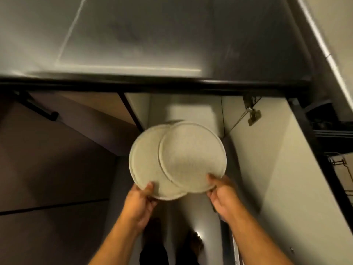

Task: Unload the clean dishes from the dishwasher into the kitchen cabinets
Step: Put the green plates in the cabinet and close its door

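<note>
Fingers of the left hand [140, 202] hidden under the lower plate [147, 165], only the thumb on top. Same for the right hand [221, 196] beneath the upper plate [191, 155]. Lower plate's 3 o'clock side covered by the upper. Dishwasher rack [342, 169] cut off at the 3 o'clock edge. Feet [193, 243] at 6 o'clock dark, blurred.

2 speckled plates [177, 159], overlapping, held mid-air
</note>
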